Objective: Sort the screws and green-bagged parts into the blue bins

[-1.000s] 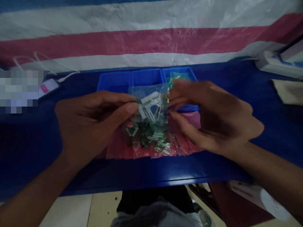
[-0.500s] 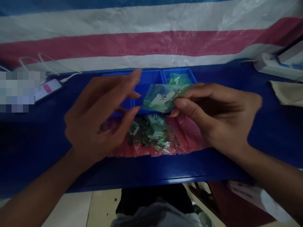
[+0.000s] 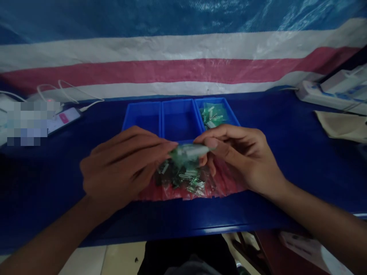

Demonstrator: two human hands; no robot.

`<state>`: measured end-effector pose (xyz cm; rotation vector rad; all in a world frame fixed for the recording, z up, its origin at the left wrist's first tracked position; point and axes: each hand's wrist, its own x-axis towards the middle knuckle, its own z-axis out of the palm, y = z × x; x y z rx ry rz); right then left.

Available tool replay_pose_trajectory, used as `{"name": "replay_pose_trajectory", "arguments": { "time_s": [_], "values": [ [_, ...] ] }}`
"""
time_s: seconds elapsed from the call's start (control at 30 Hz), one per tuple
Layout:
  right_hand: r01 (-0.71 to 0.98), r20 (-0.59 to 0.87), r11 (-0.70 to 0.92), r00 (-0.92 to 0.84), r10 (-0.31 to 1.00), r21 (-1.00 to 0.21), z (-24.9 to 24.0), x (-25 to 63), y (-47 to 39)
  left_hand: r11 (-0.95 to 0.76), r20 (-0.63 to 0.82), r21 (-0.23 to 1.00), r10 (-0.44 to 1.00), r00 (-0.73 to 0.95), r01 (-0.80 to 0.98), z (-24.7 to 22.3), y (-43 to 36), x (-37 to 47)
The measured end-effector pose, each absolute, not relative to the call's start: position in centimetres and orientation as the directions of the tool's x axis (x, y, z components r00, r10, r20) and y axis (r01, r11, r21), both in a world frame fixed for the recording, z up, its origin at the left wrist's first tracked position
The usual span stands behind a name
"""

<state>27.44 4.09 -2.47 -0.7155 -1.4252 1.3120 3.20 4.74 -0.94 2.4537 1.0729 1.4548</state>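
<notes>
Between my two hands is a small clear plastic bag (image 3: 189, 150) with green and white contents, blurred by motion. My left hand (image 3: 123, 164) pinches its left end, and my right hand (image 3: 241, 156) grips its right end between thumb and fingers. Just below lies a larger pile of small metal parts (image 3: 190, 177) in clear plastic, on a red plastic bag (image 3: 226, 179). Behind my hands, the right blue bin (image 3: 233, 114) holds several small green-tinted bags (image 3: 213, 114) with parts in them.
Two more blue bins, the left bin (image 3: 143, 114) and the middle bin (image 3: 177, 116), adjoin it. A phone (image 3: 64, 117) with a white cable (image 3: 91, 103) lies at left. At right are a power strip (image 3: 329, 97) and a beige cloth (image 3: 344, 124). The blue table's front edge (image 3: 200, 231) is near me.
My left hand has closed on the bag's left end; before, it was open beside it. Both hands and the bag are lower, and the bins show more fully as the view tilted up.
</notes>
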Motion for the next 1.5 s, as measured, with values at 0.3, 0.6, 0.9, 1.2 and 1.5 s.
{"name": "replay_pose_trajectory", "arguments": {
  "time_s": [0.3,0.6,0.9,1.2,1.5],
  "values": [
    [0.053,0.581,0.599,-0.19,0.791,-0.799,-3.3,26.8,4.3,-0.576,0.598,0.639,0.789,0.142,0.509,-0.8,4.2,4.3],
    [0.474,0.488,0.436,-0.016,0.873,-0.765,-4.1,33.6,13.9,-0.573,0.54,0.657,0.811,0.225,0.49,-0.3,4.6,4.1],
    [0.728,0.615,0.651,-0.416,0.669,-0.216,-4.4,34.0,13.1,-0.599,0.558,0.616,0.79,0.254,0.511,-0.3,4.8,3.8],
    [0.648,0.551,0.756,-0.599,0.581,-0.093,-4.0,33.8,12.3,-0.573,0.531,0.602,0.807,0.257,0.556,-0.6,4.9,4.0],
    [0.327,0.544,0.945,-0.791,0.281,-0.012,-2.4,29.4,5.8,-0.578,0.579,0.502,0.777,0.246,0.644,-1.0,5.4,3.6]
  ]
}}
